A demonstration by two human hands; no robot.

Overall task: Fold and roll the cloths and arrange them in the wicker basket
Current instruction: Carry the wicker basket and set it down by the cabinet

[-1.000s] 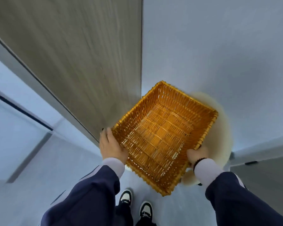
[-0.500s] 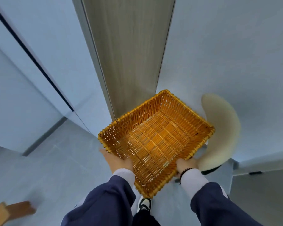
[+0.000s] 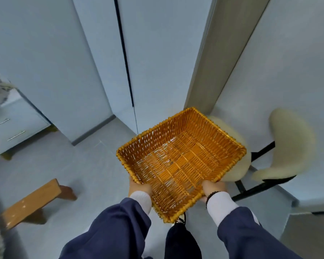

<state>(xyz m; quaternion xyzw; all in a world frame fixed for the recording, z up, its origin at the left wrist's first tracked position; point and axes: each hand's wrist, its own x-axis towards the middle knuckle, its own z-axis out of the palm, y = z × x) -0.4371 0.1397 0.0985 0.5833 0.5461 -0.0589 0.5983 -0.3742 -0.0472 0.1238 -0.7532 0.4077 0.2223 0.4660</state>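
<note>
Fingers (image 3: 134, 181) hidden under wicker basket (image 3: 181, 157).

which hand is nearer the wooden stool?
Left. The left hand grips the basket's near-left edge, on the side facing the wooden stool; the right hand grips the near-right edge, farther off.

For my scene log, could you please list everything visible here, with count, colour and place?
wicker basket: one, orange, empty, carried in mid-air at centre
chair: one, cream seat and back on a black frame, right, partly behind the basket
wooden bench: one, brown, on the floor lower left
drawer cabinet: one, pale blue with metal handles, far left
left hand: grips the basket's near-left rim
right hand: grips the near-right rim; black bead bracelet at the wrist
</note>
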